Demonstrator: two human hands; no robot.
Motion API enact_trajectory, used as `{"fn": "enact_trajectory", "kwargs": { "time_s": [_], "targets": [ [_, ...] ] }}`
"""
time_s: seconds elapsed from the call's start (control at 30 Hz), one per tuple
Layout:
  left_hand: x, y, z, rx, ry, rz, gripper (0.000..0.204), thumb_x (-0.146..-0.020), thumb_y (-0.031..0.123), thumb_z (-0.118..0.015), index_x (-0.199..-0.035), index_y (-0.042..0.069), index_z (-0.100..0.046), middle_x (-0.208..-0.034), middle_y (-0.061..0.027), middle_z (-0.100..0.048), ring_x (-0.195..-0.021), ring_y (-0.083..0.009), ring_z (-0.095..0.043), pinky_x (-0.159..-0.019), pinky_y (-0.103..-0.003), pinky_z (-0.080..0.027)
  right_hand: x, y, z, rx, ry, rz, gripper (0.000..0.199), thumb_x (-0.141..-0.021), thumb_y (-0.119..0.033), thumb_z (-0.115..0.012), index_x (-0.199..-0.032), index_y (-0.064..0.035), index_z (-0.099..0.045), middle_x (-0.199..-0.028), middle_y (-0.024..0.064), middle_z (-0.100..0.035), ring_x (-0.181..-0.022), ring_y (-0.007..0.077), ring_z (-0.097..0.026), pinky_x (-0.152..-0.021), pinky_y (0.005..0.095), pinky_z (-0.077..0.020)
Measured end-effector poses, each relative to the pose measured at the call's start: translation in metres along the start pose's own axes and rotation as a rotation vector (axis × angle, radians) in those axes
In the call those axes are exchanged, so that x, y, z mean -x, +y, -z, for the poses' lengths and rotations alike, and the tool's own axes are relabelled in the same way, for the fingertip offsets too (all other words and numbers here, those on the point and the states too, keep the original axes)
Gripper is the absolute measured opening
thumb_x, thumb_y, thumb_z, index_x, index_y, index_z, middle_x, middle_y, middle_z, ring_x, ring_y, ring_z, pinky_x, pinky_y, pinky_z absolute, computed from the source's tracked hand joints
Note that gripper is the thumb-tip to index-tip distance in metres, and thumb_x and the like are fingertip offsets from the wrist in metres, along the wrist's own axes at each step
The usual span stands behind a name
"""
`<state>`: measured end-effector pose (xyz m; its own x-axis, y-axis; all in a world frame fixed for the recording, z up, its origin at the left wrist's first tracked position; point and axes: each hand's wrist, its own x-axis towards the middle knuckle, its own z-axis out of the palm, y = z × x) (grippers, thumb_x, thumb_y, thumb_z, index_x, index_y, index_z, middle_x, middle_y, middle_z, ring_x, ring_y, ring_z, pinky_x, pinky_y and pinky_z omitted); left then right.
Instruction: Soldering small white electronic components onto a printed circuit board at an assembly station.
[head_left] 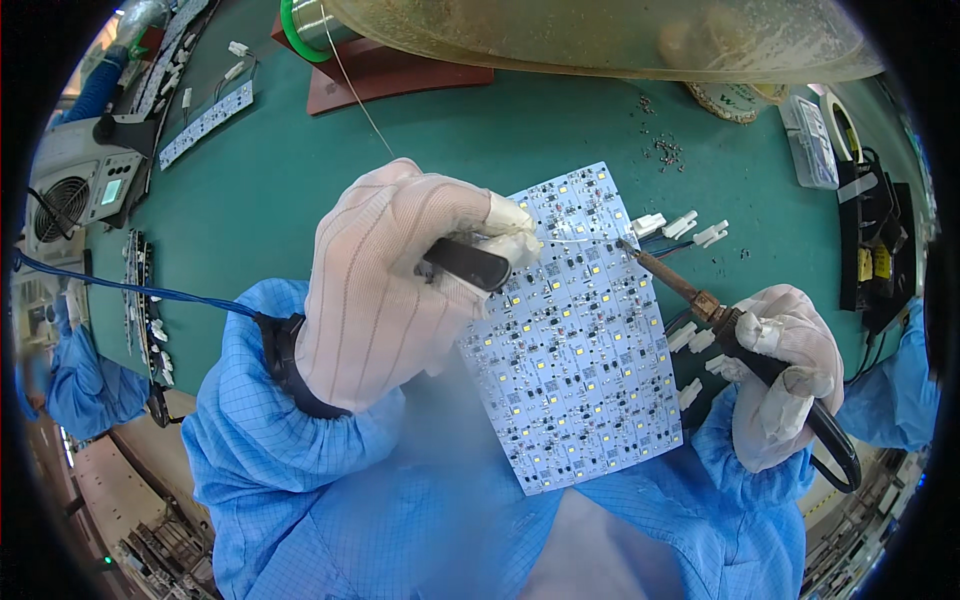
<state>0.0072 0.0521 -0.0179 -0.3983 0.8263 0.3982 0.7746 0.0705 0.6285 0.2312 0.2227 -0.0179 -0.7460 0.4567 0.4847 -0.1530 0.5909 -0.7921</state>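
A white circuit board panel (590, 370) with rows of small yellow chips lies tilted in front of me. My left hand (400, 265), in a striped glove with white fingertip covers, is closed over its upper left part. Its fingertips pinch solder wire (575, 241), which reaches across the board. A black, rounded tool end (468, 263) also sticks out of this hand; its other end is hidden. My right hand (788, 378) grips a soldering iron (765, 365), its tip meeting the panel's right edge by the wire's end. White connectors (680, 225) on leads lie beside that edge.
A solder spool (308, 28) with a green rim stands on a red-brown base (400, 78) at the back. A yellowed, translucent cover (620, 35) hangs over the far edge. Left stands a grey machine (85, 190); right, a clear plastic box (808, 142). Tiny parts (665, 150) are scattered behind the panel.
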Motion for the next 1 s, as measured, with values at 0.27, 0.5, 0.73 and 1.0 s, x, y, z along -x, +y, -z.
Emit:
{"fn": "enact_trajectory", "kwargs": {
  "time_s": [0.27, 0.5, 0.73, 1.0],
  "targets": [
    [0.0, 0.003, 0.0, -0.032, -0.039, -0.007, 0.016, -0.069, 0.008, -0.076, -0.083, 0.008, -0.069, -0.069, -0.0033, -0.06, -0.06, -0.0167, -0.048, -0.054, -0.029, -0.037, -0.001, -0.005, -0.002, 0.052, 0.015, -0.063, 0.055, -0.098, -0.049, -0.04, -0.088, -0.0004, -0.065, -0.079, 0.0123, -0.069, -0.063, 0.0229, -0.06, -0.059, 0.0349, -0.0489],
    [0.0, 0.002, -0.002, -0.027, -0.027, -0.024, 0.016, -0.068, 0.009, -0.077, -0.082, 0.008, -0.07, -0.069, -0.0029, -0.06, -0.059, -0.0169, -0.048, -0.054, -0.029, -0.037, 0.003, 0.002, 0.0, -0.037, 0.006, -0.042, 0.051, -0.098, -0.048, -0.044, -0.093, -0.0021, -0.066, -0.072, 0.0092, -0.055, -0.064, 0.0188, -0.051, -0.057, 0.0314, -0.0428],
    [0.0, 0.004, 0.001, -0.037, -0.044, 0.0, 0.016, -0.068, 0.009, -0.077, -0.082, 0.008, -0.07, -0.069, -0.003, -0.06, -0.059, -0.0163, -0.048, -0.054, -0.029, -0.037, 0.003, 0.004, -0.002, 0.008, 0.018, -0.02, 0.052, -0.098, -0.048, -0.042, -0.091, -0.0016, -0.065, -0.075, 0.0103, -0.062, -0.065, 0.0215, -0.056, -0.059, 0.0339, -0.0464],
    [-0.001, 0.002, 0.002, -0.021, 0.017, -0.025, 0.016, -0.069, 0.005, -0.075, -0.083, 0.006, -0.069, -0.071, -0.0027, -0.062, -0.06, -0.0149, -0.05, -0.054, -0.027, -0.038, -0.004, 0.009, 0.006, -0.091, 0.012, 0.1, 0.047, -0.101, -0.041, -0.038, -0.096, -0.0013, -0.063, -0.068, 0.0068, -0.061, -0.061, 0.0213, -0.056, -0.061, 0.0354, -0.0458]
  ]
}}
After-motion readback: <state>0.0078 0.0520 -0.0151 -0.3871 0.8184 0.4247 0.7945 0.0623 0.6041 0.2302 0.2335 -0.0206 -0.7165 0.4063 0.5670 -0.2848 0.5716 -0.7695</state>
